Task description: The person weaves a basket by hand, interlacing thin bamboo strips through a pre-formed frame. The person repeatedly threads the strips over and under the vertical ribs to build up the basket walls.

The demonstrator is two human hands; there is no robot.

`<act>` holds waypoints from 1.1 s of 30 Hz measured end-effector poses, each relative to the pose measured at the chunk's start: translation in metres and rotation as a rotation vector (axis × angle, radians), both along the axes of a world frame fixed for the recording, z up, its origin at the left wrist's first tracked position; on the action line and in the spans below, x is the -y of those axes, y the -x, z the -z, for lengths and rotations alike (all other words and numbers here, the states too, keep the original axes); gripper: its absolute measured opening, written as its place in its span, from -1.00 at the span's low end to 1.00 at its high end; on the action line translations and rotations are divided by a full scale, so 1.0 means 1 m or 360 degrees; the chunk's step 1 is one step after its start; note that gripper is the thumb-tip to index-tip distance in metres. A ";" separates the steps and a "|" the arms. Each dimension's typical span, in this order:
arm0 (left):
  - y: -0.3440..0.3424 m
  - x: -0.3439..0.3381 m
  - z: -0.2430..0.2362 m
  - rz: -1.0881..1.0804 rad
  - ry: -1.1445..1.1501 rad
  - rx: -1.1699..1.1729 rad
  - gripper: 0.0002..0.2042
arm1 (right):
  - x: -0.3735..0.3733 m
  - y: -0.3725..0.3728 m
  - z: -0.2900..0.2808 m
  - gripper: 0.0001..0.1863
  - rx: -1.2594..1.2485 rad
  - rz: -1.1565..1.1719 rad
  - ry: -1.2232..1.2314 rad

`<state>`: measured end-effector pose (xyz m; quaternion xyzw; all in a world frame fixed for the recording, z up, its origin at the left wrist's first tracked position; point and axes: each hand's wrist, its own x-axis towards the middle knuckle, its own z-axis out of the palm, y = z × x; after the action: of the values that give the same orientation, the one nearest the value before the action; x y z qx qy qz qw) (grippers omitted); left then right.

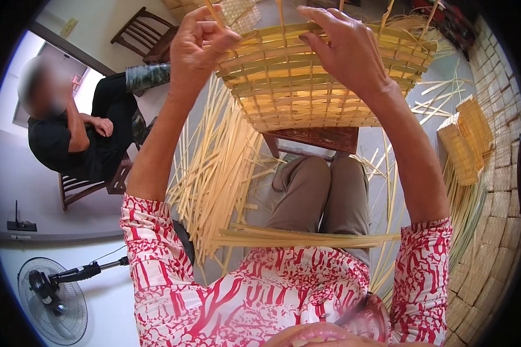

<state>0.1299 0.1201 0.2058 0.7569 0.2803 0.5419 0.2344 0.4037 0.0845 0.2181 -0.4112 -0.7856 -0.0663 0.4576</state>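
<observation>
A half-woven basket (307, 87) of pale yellow and greenish bamboo strips stands in front of me, upright strips sticking out above its rim. At its left corner, my left hand (200, 46) is closed, thumb and finger pinching an upright bamboo strip (215, 14). My right hand (350, 52) reaches over the right half of the rim. Its index finger is stretched out and apart from the thumb, which lies by the weave. The fingers behind are partly hidden. A small bundle of bamboo strips (307, 237) lies across my lap.
Under the basket is a dark wooden stool (318, 137). Loose strips (220, 173) cover the floor at left. Woven pieces (466, 141) stand at right, beside stacked woven blocks (501, 185). A person (75, 136) sits on a chair at left. A fan (52, 298) stands lower left.
</observation>
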 end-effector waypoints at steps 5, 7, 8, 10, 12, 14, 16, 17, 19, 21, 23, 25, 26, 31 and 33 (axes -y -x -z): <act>0.071 -0.015 0.038 -0.0545 0.0117 -0.0333 -0.45 | 0.051 0.003 0.010 -0.74 -0.0139 -0.0068 -0.0146; 0.087 -0.016 0.072 -0.1081 -0.0867 -0.1729 -0.42 | 0.082 -0.007 0.032 -0.75 -0.0134 -0.0132 -0.0007; 0.085 -0.016 0.078 -0.0951 -0.0854 -0.1781 -0.41 | 0.095 -0.020 0.059 -0.75 0.0020 -0.0175 0.0231; 0.073 -0.016 0.095 -0.0639 -0.0817 -0.1868 -0.38 | 0.126 -0.038 0.116 -0.77 0.0200 -0.0261 0.0572; 0.069 -0.023 0.107 -0.0466 -0.0648 -0.1968 -0.37 | 0.164 -0.048 0.157 -0.80 0.0286 -0.0338 0.0792; 0.057 -0.027 0.102 -0.0388 -0.0588 -0.1982 -0.40 | 0.205 -0.051 0.178 -0.79 0.0394 -0.0314 0.1014; 0.056 -0.023 0.092 -0.0348 -0.0697 -0.1901 -0.41 | 0.238 -0.044 0.186 -0.79 0.0509 -0.0275 0.1077; 0.061 -0.022 0.093 -0.0294 -0.0794 -0.1844 -0.40 | 0.251 -0.039 0.187 -0.81 0.0588 -0.0276 0.1133; 0.059 -0.012 0.092 -0.0309 -0.0654 -0.1963 -0.40 | 0.267 -0.029 0.194 -0.83 0.0728 -0.0279 0.1216; 0.059 -0.002 0.084 -0.0342 -0.0593 -0.2080 -0.40 | 0.268 -0.025 0.204 -0.80 0.0555 -0.0382 0.1208; 0.048 0.009 0.081 -0.0387 -0.0612 -0.2161 -0.39 | 0.266 -0.022 0.205 -0.73 0.0435 -0.0449 0.1262; 0.028 0.010 0.085 -0.0313 -0.0842 -0.1829 -0.36 | 0.267 -0.019 0.209 -0.75 0.0352 -0.0424 0.1159; 0.011 0.011 0.091 -0.0356 -0.0783 -0.1756 -0.35 | 0.268 -0.018 0.213 -0.79 0.0267 -0.0407 0.1145; -0.090 -0.003 0.127 -0.0333 0.0048 -0.1507 -0.55 | 0.265 -0.014 0.222 -0.83 0.0063 -0.0333 0.1185; -0.128 -0.019 0.137 -0.0291 0.0094 -0.1308 -0.64 | 0.265 -0.013 0.221 -0.83 0.0135 -0.0299 0.1206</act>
<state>0.2578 0.1387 0.0692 0.8750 0.4319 0.2052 0.0758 0.4168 -0.1806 -0.0032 -0.4741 -0.8069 0.2538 0.2444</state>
